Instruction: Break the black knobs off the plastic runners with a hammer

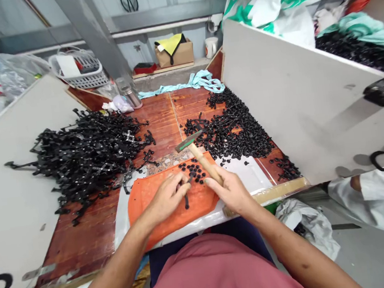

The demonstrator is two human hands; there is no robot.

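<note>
My left hand (pixel 167 196) is closed on a thin black plastic strip (pixel 186 201) that it presses onto an orange mat (pixel 149 198). My right hand (pixel 229 191) grips the wooden handle of a small hammer (pixel 196 152), whose metal head is raised above the mat. Several small black round parts (pixel 194 170) lie on the mat just beyond my fingers.
A tangled heap of black plastic frames (pixel 87 154) lies on the wooden table (pixel 85 235) to the left. A pile of small black parts (pixel 238 126) lies to the right. White boards (pixel 292 89) wall both sides. A basket (pixel 79 69), a box (pixel 173 53) and a mug (pixel 211 47) stand at the back.
</note>
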